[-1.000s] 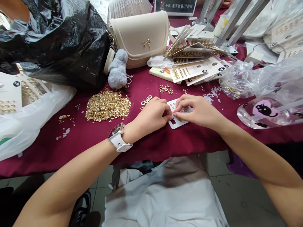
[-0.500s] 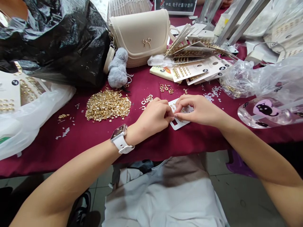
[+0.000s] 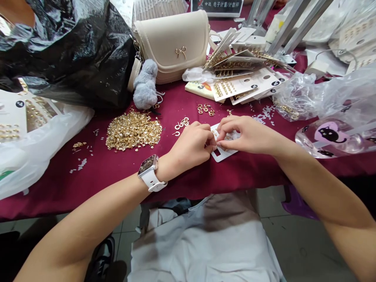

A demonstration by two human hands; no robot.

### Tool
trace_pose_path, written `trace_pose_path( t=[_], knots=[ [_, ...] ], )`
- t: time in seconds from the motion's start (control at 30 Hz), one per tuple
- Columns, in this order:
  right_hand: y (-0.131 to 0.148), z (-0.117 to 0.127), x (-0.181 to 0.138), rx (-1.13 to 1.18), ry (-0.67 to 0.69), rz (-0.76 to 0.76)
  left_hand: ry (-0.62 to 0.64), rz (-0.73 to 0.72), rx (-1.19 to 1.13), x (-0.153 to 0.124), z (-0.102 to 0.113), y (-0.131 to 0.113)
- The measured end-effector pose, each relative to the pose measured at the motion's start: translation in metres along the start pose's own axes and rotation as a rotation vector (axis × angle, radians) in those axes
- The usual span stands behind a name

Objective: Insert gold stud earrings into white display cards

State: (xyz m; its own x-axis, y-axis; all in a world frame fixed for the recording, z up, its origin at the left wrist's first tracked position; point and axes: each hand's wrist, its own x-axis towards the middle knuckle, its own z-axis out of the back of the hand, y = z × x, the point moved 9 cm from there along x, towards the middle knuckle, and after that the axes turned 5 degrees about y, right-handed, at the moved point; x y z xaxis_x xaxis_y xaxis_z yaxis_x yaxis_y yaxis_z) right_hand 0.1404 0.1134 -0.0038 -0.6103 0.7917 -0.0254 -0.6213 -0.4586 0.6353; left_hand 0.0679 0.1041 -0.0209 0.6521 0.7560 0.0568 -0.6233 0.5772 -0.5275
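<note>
My left hand, with a white-strapped watch on its wrist, is closed, thumb against curled fingers. Its fingertips meet those of my right hand, which makes a pinch with thumb and forefinger. Whatever lies between the fingertips is too small and hidden to name. Under both hands is a white earring card with a cut-out slot and small gold pieces on it, partly covered. Gold hoop earrings lie just beyond my left hand, and more gold earrings lie farther back. A heap of small gold earring pieces is to the left.
A cream handbag with a grey plush charm stands behind. Filled earring cards are stacked at back right. Plastic bags lie right; a black bag sits left. Small clear bits are scattered near my right hand.
Both hands keep nearly the same pose, fingertips together over the card. The whole view has shifted very slightly.
</note>
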Motion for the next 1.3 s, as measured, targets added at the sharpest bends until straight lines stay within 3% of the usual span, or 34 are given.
trace_pose_path(
  t=[0.37,0.63,0.93,1.3],
  knots=[
    [0.001,-0.003,0.002,-0.063,0.036,0.020,0.008,0.011,0.022,-0.003,0.000,0.000],
    [-0.003,0.003,-0.008,-0.079,-0.014,-0.017,0.035,-0.027,0.225,-0.004,0.002,-0.011],
    [0.005,0.004,-0.008,-0.202,-0.039,0.006,-0.010,-0.011,0.242,-0.004,0.002,-0.013],
    [0.024,-0.007,-0.005,-0.541,0.101,0.235,-0.077,-0.053,0.161,-0.004,0.000,-0.010]
  ],
)
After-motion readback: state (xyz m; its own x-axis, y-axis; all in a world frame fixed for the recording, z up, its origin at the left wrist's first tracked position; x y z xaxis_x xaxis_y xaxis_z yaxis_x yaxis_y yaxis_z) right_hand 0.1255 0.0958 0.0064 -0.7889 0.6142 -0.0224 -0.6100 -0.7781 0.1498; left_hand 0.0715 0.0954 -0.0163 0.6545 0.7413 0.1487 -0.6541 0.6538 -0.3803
